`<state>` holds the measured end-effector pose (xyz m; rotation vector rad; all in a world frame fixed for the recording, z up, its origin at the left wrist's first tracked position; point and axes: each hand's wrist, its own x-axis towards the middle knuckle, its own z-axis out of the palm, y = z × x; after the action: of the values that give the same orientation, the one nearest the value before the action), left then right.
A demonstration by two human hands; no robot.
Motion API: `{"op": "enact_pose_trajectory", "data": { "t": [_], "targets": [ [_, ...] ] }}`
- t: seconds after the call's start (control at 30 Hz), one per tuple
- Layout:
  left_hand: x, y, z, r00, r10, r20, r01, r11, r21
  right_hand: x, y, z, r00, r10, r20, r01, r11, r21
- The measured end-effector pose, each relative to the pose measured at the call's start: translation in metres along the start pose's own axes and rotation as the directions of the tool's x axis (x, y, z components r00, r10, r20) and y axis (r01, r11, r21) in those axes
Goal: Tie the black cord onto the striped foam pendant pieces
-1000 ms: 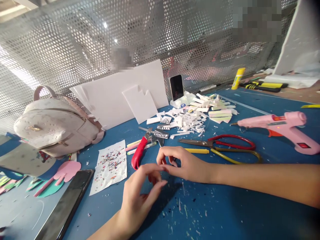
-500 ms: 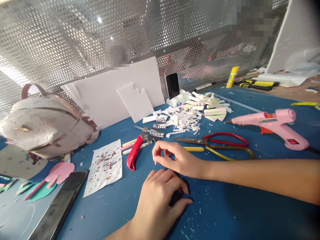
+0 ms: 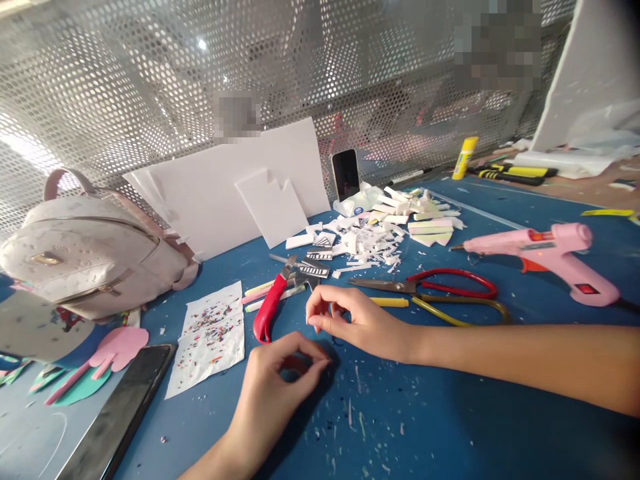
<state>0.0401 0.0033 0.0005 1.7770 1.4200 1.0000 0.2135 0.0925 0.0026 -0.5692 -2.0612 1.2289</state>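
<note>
My left hand (image 3: 277, 387) hovers just above the blue table (image 3: 425, 413), thumb and forefinger pinched into a ring; what they pinch is too small to see. My right hand (image 3: 355, 320) rests on the table just beyond it, fingers curled and pinched near a tiny dark speck. Coloured scraps litter the surface around both hands. A red-handled cutter (image 3: 270, 307) lies just left of my right hand, and red and yellow scissors (image 3: 440, 293) lie to its right.
A white sheet with confetti bits (image 3: 210, 337) lies at left, beside a dark phone (image 3: 120, 413) and a pale backpack (image 3: 95, 253). White foam boards (image 3: 225, 187) lean on the perforated wall. A foam offcut pile (image 3: 385, 230), a pink glue gun (image 3: 550, 257) and a yellow glue stick (image 3: 465, 157) sit farther back.
My left hand was pressed flat on the table half a second ago; now it is lifted with thumb and forefinger pinched. My right hand has barely moved.
</note>
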Motion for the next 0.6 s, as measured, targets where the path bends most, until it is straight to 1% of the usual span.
{"op": "enact_pose_trajectory", "data": {
  "t": [0.13,0.23,0.33,0.43,0.6],
  "targets": [
    [0.004,-0.013,-0.013,0.990,-0.019,-0.140,-0.002,0.989,-0.151,0.001,-0.002,0.000,1.000,-0.025,0.010,0.025,1.000,-0.015],
    [0.005,-0.016,-0.016,0.976,-0.072,-0.206,0.023,0.973,-0.229,-0.001,-0.001,0.000,0.997,-0.062,0.043,0.065,0.996,-0.064],
    [0.004,-0.015,-0.016,0.969,-0.121,-0.214,0.058,0.958,-0.279,-0.003,0.001,0.001,0.992,-0.102,0.079,0.113,0.983,-0.147],
    [0.003,-0.013,-0.015,0.969,-0.131,-0.208,0.067,0.954,-0.291,-0.005,0.003,0.002,0.988,-0.116,0.106,0.137,0.966,-0.220],
    [0.001,-0.013,-0.015,0.970,-0.137,-0.201,0.077,0.958,-0.277,-0.005,0.002,0.002,0.986,-0.113,0.119,0.141,0.956,-0.256]
  ]
}}
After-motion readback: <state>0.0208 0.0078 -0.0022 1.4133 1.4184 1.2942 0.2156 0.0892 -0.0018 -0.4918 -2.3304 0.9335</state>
